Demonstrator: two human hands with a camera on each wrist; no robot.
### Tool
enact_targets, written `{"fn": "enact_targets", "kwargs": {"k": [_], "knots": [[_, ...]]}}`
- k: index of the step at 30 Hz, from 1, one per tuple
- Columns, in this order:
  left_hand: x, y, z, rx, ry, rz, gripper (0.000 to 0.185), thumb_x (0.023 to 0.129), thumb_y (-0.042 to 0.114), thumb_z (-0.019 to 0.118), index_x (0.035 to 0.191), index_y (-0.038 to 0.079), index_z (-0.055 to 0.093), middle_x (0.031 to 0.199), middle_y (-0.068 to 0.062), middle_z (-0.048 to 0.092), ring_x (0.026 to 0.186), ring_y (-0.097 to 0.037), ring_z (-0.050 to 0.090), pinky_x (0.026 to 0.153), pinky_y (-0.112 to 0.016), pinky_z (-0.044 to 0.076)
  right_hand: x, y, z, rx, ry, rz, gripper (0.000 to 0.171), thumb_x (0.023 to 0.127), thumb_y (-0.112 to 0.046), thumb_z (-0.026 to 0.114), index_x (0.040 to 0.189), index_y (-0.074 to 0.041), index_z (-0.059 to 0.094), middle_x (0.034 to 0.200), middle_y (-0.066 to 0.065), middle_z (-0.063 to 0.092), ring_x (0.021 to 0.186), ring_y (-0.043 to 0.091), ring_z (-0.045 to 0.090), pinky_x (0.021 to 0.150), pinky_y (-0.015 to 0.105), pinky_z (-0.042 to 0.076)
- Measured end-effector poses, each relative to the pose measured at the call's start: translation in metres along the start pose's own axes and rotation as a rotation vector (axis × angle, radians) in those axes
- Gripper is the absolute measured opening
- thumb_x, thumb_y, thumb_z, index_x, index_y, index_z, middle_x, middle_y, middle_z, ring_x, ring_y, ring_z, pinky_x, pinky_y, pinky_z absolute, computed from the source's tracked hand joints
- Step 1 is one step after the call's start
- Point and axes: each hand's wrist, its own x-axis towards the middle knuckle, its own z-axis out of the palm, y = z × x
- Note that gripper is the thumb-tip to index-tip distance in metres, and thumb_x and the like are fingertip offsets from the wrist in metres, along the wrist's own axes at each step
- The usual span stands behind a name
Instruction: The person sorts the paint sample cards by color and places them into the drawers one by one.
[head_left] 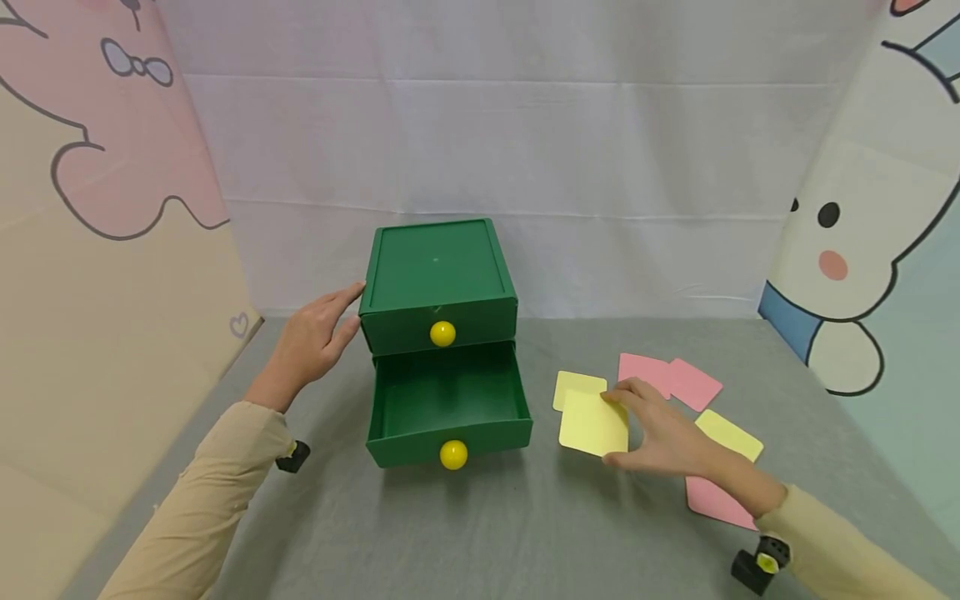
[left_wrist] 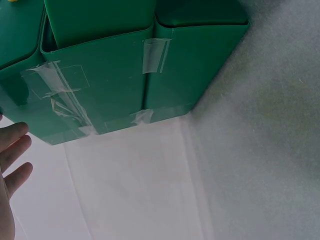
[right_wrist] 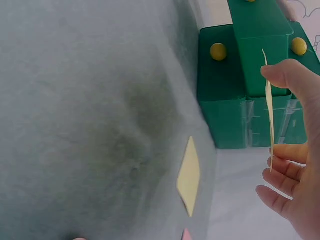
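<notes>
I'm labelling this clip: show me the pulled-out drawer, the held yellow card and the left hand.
Pulled-out drawer [head_left: 450, 402]: head view, inside floor.
Held yellow card [head_left: 592, 423]: head view, middle of face.
Left hand [head_left: 307, 339]: head view, back of the hand.

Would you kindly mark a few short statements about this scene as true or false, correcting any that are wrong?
1. The right hand pinches a thin, square yellow card. True.
2. The green plastic drawer unit has round yellow knobs. True.
3. The left hand grips a knob. False: it is at the unit's left side.
4. The top drawer is pulled out. False: the middle drawer is.
5. Flat pink cards lie on the grey surface to the right of the unit. True.
</notes>
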Motion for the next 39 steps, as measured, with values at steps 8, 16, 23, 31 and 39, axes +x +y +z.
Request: {"fn": "enact_targets", "kwargs": {"k": [8, 16, 23, 31, 39], "knots": [[0.000, 0.000, 0.000, -0.002, 0.000, -0.001, 0.048, 0.097, 0.029, 0.040, 0.134, -0.001, 0.043, 0.127, -0.020, 0.052, 0.113, -0.035, 0.050, 0.093, -0.052, 0.040, 0.021, -0.007, -0.014, 0.025, 0.028, -0.075, 0.068, 0.064, -0.037, 0.078, 0.117, -0.001, 0.056, 0.108, 0.005, 0.049, 0.096, 0.017, 0.049, 0.076, 0.037, 0.047], [-0.001, 0.001, 0.000, -0.008, -0.005, -0.007, 0.047, 0.097, 0.028, 0.041, 0.134, -0.001, 0.043, 0.128, -0.020, 0.051, 0.114, -0.035, 0.050, 0.093, -0.051, 0.040, 0.043, -0.023, -0.023, 0.041, -0.008, -0.081, 0.066, 0.066, -0.038, 0.076, 0.119, -0.005, 0.055, 0.111, 0.004, 0.049, 0.097, 0.016, 0.048, 0.074, 0.034, 0.048], [-0.001, 0.000, 0.000, -0.007, -0.006, -0.006, 0.048, 0.097, 0.030, 0.040, 0.134, -0.002, 0.043, 0.128, -0.020, 0.051, 0.114, -0.035, 0.050, 0.093, -0.051, 0.040, 0.064, -0.038, -0.024, 0.088, -0.045, -0.082, 0.066, 0.068, -0.039, 0.074, 0.123, -0.007, 0.053, 0.116, 0.005, 0.047, 0.101, 0.019, 0.045, 0.076, 0.035, 0.047], [0.000, -0.001, 0.000, -0.001, -0.005, -0.007, 0.049, 0.097, 0.031, 0.039, 0.134, -0.002, 0.043, 0.129, -0.019, 0.050, 0.115, -0.035, 0.049, 0.093, -0.051, 0.040, 0.088, -0.052, -0.011, 0.120, -0.071, -0.155, 0.068, 0.069, -0.040, 0.073, 0.125, -0.006, 0.052, 0.118, 0.006, 0.046, 0.103, 0.019, 0.045, 0.080, 0.035, 0.047], [0.000, 0.001, 0.000, 0.002, -0.006, -0.005, 0.049, 0.097, 0.031, 0.039, 0.135, -0.001, 0.042, 0.129, -0.019, 0.050, 0.114, -0.035, 0.050, 0.093, -0.051, 0.040, 0.105, -0.064, -0.001, 0.122, -0.094, -0.182, 0.071, 0.070, -0.042, 0.072, 0.126, -0.004, 0.050, 0.120, 0.009, 0.045, 0.105, 0.021, 0.045, 0.085, 0.037, 0.047]]}}
